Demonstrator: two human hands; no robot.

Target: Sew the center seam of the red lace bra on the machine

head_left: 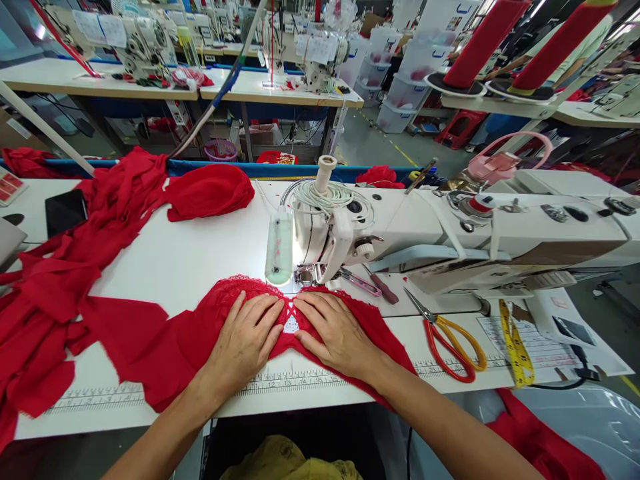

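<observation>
A red lace-edged bra (214, 308) lies spread on the white sewing table, its crisscross centre between my hands. My left hand (249, 328) rests flat on the left cup, fingers stretched toward the sewing machine. On the right cup lies my right hand (339, 335), also flat with its fingers extended. Just beyond the fingertips stands the presser foot (304, 277) of the sewing machine (395, 223); whether the lace edge touches it, I cannot tell. The bra's left side runs into a long heap of red fabric pieces (115, 220).
Right of the bra lie scissors (453, 350), pink-handled snips (361, 283), a seam ripper-like tool (384, 287) and a yellow tape measure (516, 347). A printed ruler (285, 381) runs along the table's front edge. A black phone (66, 213) lies at left. Red thread cones (485, 43) stand upper right.
</observation>
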